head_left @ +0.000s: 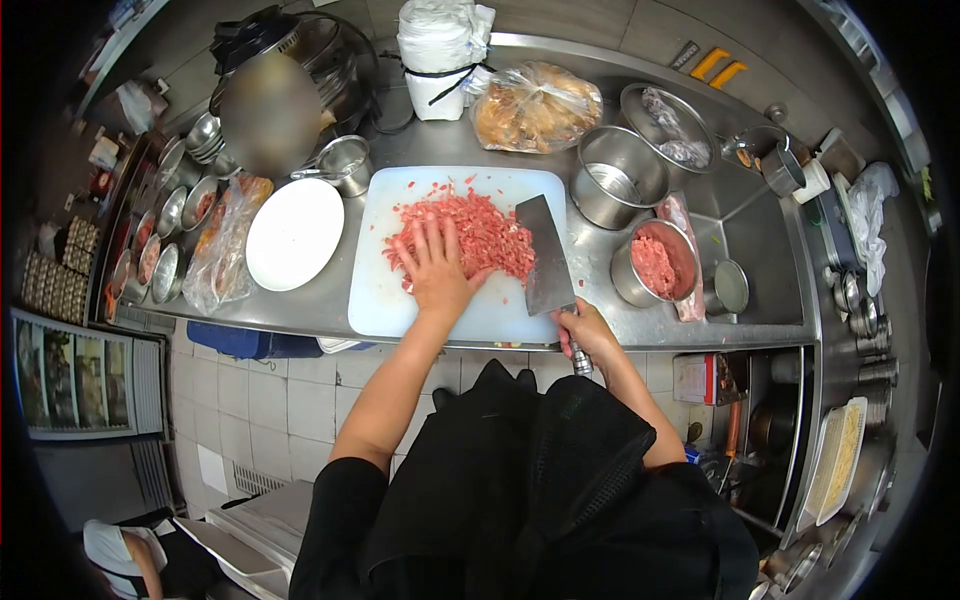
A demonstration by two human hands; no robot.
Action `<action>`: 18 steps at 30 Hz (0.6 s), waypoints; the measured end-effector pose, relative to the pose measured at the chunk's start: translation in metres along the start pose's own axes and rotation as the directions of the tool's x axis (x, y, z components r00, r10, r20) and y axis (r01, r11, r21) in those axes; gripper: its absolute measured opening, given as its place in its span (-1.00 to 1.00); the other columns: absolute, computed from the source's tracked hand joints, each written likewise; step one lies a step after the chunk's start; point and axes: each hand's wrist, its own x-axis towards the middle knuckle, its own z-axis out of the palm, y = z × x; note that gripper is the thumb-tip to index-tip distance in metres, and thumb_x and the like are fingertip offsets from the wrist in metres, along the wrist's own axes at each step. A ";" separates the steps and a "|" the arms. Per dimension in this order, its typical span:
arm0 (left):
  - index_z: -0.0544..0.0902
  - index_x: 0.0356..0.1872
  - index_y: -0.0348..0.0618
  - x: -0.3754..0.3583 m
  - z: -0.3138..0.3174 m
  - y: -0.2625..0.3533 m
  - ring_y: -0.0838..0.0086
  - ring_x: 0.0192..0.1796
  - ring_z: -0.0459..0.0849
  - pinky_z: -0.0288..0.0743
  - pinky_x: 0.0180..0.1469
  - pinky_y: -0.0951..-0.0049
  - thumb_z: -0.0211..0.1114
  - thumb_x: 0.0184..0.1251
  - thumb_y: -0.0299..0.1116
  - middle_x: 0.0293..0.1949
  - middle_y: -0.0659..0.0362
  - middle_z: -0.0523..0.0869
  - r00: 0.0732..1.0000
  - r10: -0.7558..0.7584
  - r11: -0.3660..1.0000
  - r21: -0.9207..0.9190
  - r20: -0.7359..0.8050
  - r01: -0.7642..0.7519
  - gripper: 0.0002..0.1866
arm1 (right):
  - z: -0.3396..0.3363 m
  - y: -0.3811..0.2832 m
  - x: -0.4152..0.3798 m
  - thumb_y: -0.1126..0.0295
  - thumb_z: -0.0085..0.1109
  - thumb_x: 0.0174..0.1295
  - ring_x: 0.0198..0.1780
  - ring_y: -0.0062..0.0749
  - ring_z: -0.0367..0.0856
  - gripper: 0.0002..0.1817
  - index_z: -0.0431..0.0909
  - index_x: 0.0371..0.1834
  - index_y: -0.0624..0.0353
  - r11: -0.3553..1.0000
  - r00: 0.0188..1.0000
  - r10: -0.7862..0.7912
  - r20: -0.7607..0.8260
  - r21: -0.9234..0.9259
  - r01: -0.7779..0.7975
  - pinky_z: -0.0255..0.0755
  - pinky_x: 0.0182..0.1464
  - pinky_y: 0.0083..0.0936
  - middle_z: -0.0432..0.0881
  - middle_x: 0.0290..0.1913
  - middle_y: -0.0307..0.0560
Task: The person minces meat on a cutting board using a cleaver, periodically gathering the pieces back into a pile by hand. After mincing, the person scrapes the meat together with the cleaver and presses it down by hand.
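Chopped raw meat [480, 225] lies in a loose heap on a white cutting board [385, 315], with small bits scattered toward the far edge. My left hand [437, 275] rests on the heap's near left part, fingers spread apart. A wide-bladed cleaver [545, 255] stands at the heap's right side, its blade reaching away from me over the board. My right hand [588, 330] is wrapped round the cleaver's metal handle at the board's near right corner.
Left of the board are a white oval plate [295, 235], bagged food [225, 250] and several metal bowls. To the right stand a deep pot [620, 180] and a pot of minced meat [655, 265], beside a sink [760, 250]. Another person [125, 555] is at lower left.
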 end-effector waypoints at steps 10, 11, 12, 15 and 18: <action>0.10 0.54 -0.37 0.032 -0.010 -0.028 -0.07 0.44 0.27 0.08 0.47 -0.06 0.53 -0.16 0.39 0.44 -0.22 0.27 0.928 -0.241 0.970 0.058 0.285 0.234 0.36 | -0.005 0.008 0.004 0.37 0.14 0.37 -0.74 -0.50 0.40 -0.84 0.46 -0.11 0.21 0.997 0.999 0.032 0.026 0.072 -0.034 0.28 -0.70 -0.51 0.46 -0.62 -0.21; 0.16 0.51 -0.40 0.032 -0.010 -0.030 -0.02 0.36 0.35 0.20 0.41 0.04 0.55 -0.15 0.33 0.36 -0.19 0.37 0.950 -0.181 0.981 -0.015 0.253 0.191 0.32 | -0.005 0.009 0.005 0.37 0.14 0.37 -0.74 -0.50 0.40 -0.84 0.46 -0.12 0.20 0.997 0.999 0.029 0.032 0.071 -0.031 0.28 -0.70 -0.50 0.46 -0.62 -0.21; 0.16 0.51 -0.40 0.031 -0.006 -0.028 -0.02 0.36 0.35 0.20 0.41 0.04 0.55 -0.15 0.33 0.36 -0.19 0.37 0.950 -0.181 0.982 -0.013 0.254 0.191 0.32 | -0.005 0.010 0.005 0.37 0.14 0.37 -0.74 -0.50 0.40 -0.84 0.46 -0.12 0.20 0.997 0.999 0.030 0.033 0.072 -0.032 0.28 -0.70 -0.50 0.46 -0.62 -0.21; 0.26 0.41 -0.45 0.029 0.008 -0.022 0.10 0.21 0.44 0.30 0.30 0.14 0.58 -0.11 0.23 0.19 -0.11 0.49 0.967 -0.162 0.987 0.022 0.195 0.161 0.19 | -0.005 0.011 0.006 0.37 0.14 0.37 -0.76 -0.47 0.39 -0.85 0.43 -0.12 0.18 0.994 0.998 0.020 0.060 0.109 -0.027 0.28 -0.73 -0.48 0.45 -0.64 -0.20; 0.30 0.38 -0.44 0.030 0.011 -0.018 0.12 0.19 0.45 0.30 0.29 0.15 0.57 -0.06 0.18 0.16 -0.08 0.51 0.959 -0.162 0.987 0.029 0.231 0.160 0.11 | -0.005 0.009 0.005 0.37 0.14 0.36 -0.76 -0.47 0.39 -0.84 0.43 -0.12 0.17 0.995 0.998 0.027 0.056 0.091 -0.032 0.27 -0.73 -0.48 0.45 -0.64 -0.20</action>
